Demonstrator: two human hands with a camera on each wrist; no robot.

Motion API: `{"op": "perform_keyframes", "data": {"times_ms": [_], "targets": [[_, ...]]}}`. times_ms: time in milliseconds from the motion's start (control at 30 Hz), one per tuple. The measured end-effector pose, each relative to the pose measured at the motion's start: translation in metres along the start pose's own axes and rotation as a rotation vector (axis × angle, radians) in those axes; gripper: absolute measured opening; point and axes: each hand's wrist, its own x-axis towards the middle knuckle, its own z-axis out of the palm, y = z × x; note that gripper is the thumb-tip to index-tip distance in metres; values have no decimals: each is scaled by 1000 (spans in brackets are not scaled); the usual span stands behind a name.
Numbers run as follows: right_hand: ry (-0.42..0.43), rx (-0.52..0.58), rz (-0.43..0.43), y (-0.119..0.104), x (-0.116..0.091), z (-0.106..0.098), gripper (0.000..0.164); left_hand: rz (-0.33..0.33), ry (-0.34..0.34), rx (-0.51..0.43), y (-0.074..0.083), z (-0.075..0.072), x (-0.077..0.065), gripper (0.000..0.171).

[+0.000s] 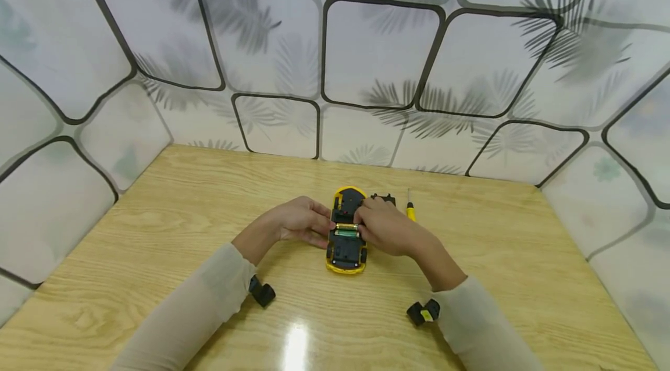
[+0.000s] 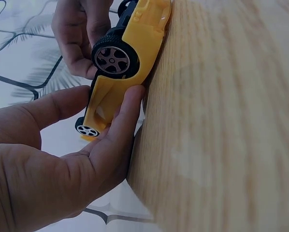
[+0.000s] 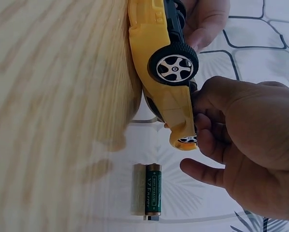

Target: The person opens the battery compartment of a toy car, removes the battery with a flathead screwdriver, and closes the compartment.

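A yellow toy car lies upside down on the table, its black underside facing up. Two batteries, one gold and one green, lie side by side in its open compartment. My left hand holds the car's left side, thumb at the underside edge and fingers along the yellow body. At the compartment's right edge, my right hand has bent fingers with the tips right by the battery ends; I cannot tell whether they pinch one. In the right wrist view a green battery is on the table beyond the hand.
A small black plastic piece sits behind my right hand, partly covered by it. To its right lies a screwdriver with a yellow and black handle. Patterned panels border the wooden table at the back and sides.
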Motion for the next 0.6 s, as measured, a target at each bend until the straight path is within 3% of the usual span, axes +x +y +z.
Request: {"op": "perform_keyframes", "data": {"times_ms": [600], "targets": [[-11,-2,25,0,0,4,12,-2,-6,-1,0,-1,1,45]]}}
